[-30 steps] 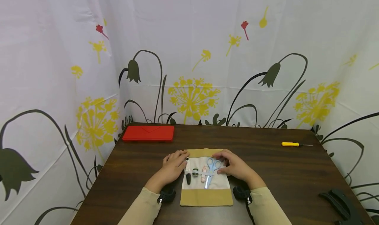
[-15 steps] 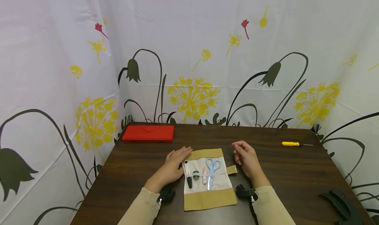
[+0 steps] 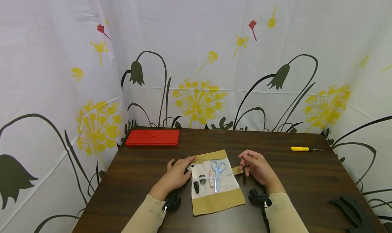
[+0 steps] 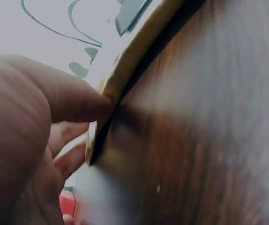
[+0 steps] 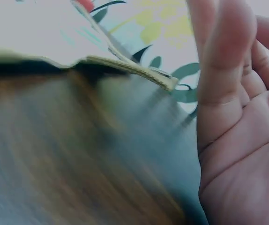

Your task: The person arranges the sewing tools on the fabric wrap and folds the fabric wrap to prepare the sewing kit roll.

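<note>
A tan-and-cream fabric sewing kit (image 3: 218, 203) lies unfolded on the table, turned slightly askew. Its white elastic band holds light blue scissors (image 3: 215, 170), a small pink item (image 3: 211, 179), a dark green spool (image 3: 202, 179) and a white stick with a black end (image 3: 196, 187). My left hand (image 3: 177, 175) pinches the kit's upper left edge; in the left wrist view the thumb (image 4: 80, 101) meets that edge, with fingers beyond it. Beside the tan strap (image 3: 237, 170) on the right, my right hand (image 3: 256, 166) hovers with loosely bent fingers, holding nothing.
A red case (image 3: 152, 138) lies at the back left of the dark wooden table (image 3: 128, 185). A yellow-handled screwdriver (image 3: 301, 149) is at the back right. Near the right front sits a black curved object (image 3: 352, 212). A flowered curtain (image 3: 202, 39) surrounds the table.
My right hand has left the kit's upper right corner and moved right, uncovering the strap. The kit has shifted and turned counterclockwise, with my left hand staying at its left edge.
</note>
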A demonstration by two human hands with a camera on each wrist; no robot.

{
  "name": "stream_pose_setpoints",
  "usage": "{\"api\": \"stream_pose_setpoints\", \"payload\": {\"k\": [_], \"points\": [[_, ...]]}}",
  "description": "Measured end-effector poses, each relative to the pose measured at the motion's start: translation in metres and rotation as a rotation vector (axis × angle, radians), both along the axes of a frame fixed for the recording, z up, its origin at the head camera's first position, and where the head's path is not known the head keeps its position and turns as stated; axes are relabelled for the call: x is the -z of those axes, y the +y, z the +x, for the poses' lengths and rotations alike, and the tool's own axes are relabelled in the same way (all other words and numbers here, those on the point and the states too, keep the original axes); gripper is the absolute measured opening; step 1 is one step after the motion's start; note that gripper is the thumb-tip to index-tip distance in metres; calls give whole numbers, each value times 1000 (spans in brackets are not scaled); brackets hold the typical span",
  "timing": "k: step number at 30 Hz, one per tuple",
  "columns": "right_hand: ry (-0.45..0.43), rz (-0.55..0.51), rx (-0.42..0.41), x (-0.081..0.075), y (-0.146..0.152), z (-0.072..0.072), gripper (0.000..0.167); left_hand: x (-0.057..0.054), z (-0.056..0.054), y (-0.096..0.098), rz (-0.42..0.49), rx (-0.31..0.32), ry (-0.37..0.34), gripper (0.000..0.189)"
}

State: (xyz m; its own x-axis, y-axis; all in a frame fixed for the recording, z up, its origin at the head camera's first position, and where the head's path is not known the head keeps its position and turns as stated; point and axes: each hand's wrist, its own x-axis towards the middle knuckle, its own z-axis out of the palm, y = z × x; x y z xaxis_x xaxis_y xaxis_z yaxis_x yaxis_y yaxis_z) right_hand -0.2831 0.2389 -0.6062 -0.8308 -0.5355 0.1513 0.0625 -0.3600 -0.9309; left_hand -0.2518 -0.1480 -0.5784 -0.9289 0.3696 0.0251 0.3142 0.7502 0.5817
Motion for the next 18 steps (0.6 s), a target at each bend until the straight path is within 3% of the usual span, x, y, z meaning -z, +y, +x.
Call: {"api": "stream_pose_setpoints", "payload": {"k": [8, 14, 18], "points": [[-41, 78, 140, 3, 1, -4, 27, 3, 1, 4, -37, -113, 78, 68], [-63, 120, 231, 4, -4, -4, 27, 1, 2, 5, -94, -198, 45, 71], [-22, 337, 198, 2, -12, -3, 30, 1, 2, 7, -141, -232, 33, 75]]}}
